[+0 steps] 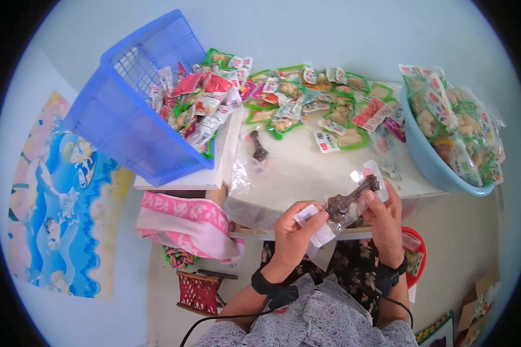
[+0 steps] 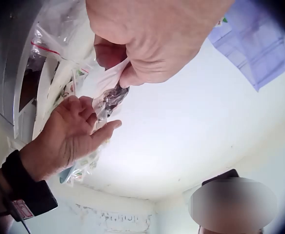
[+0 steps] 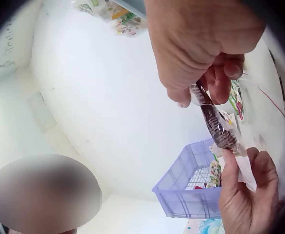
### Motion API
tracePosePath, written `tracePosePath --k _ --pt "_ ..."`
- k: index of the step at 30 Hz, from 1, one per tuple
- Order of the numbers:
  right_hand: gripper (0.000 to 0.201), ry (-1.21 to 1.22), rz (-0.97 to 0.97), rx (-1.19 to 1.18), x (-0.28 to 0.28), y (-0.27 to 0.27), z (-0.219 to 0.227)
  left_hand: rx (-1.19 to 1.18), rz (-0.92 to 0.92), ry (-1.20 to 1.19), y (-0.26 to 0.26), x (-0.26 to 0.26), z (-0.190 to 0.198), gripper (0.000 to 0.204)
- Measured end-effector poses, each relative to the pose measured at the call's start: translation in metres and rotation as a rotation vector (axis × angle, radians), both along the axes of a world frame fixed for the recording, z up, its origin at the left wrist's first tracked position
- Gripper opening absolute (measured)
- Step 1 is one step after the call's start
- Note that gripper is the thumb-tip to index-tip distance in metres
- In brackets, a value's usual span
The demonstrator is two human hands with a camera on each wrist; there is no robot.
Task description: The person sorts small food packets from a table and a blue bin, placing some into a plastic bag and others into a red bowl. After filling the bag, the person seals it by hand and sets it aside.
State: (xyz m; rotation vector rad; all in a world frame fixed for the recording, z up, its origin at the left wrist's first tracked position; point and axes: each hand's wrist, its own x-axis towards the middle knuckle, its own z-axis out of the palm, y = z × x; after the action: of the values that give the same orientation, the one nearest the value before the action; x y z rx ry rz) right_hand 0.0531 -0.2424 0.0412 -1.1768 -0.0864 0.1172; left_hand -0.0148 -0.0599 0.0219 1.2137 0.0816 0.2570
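Both hands — left [image 1: 293, 232] and right [image 1: 386, 218] — pinch the clear packet [image 1: 348, 206] at opposite ends, thumbs pressed on it, dark meat [image 1: 342, 202] inside between them.

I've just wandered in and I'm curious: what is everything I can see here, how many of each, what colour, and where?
Crate: one, blue, tipped, left
Crate's packets: too many to count, red, green and white, at its mouth
Table: one, white, centre
Loose packets: many, mostly green-edged, table's far side
Unheld dark piece: one, brown, on table
Held packet: one, clear with dark contents, between the hands
Basin: one, light blue, right, heaped with packets
Towel: one, pink and white, below the crate
Red tub: one, lower right
Woven stool-like item: one, red, lower left
Poster: one, mostly blue, left wall
Wristbands: two, black, on wrists
Left hand, right hand: bare, fingers pinching the held packet
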Motion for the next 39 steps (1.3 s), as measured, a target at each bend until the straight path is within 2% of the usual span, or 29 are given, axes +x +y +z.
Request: tracePosePath --k 6,11,15,17,20,23,26,29,32,34,36,37,39 --pt "0.027 0.135 -0.003 -0.005 0.006 0.001 -0.003 0.080 -0.030 0.044 0.007 -0.001 -0.007 0.021" --pt "0.019 0.101 0.031 0.043 0.010 0.001 -0.007 0.106 -0.091 0.075 0.013 -0.001 -0.005 0.021" --pt "0.015 0.115 0.074 0.045 0.018 -0.004 -0.009 0.285 -0.149 0.116 0.014 -0.001 -0.002 0.019" --pt "0.014 0.129 0.092 0.056 0.018 -0.010 -0.007 0.297 -0.150 0.125 0.012 -0.001 0.001 0.020" --pt "0.014 0.118 0.044 0.087 0.020 -0.015 -0.006 0.141 -0.151 0.178 0.010 0.001 0.003 0.022" --pt "0.015 0.100 -0.008 0.119 0.025 -0.028 -0.008 0.191 -0.187 0.116 0.017 0.002 -0.009 0.023" --pt "0.017 0.073 -0.104 0.146 0.028 -0.041 -0.011 0.334 0.179 -0.059 0.005 -0.002 0.003 0.021" --pt "0.023 0.055 -0.224 0.166 0.027 -0.046 -0.010 0.255 0.143 -0.271 0.005 -0.011 0.043 0.011" --pt "0.028 0.039 -0.251 0.256 0.027 -0.054 -0.023 -0.009 -0.230 -0.625 0.011 -0.032 0.093 0.006" --pt "0.030 0.085 -0.289 0.383 0.021 -0.051 -0.024 -0.351 -0.331 -0.807 -0.007 -0.041 0.130 0.008" --pt "0.030 0.088 -0.297 0.410 0.020 -0.054 -0.034 -0.545 -0.476 -0.865 -0.018 -0.037 0.152 0.008" --pt "0.029 0.095 -0.324 0.422 0.020 -0.051 -0.035 -0.488 -0.658 -0.852 -0.008 -0.034 0.160 0.013" --pt "0.024 0.098 -0.368 0.442 0.018 -0.048 -0.034 -0.585 -0.512 -1.017 -0.040 -0.035 0.149 0.013"
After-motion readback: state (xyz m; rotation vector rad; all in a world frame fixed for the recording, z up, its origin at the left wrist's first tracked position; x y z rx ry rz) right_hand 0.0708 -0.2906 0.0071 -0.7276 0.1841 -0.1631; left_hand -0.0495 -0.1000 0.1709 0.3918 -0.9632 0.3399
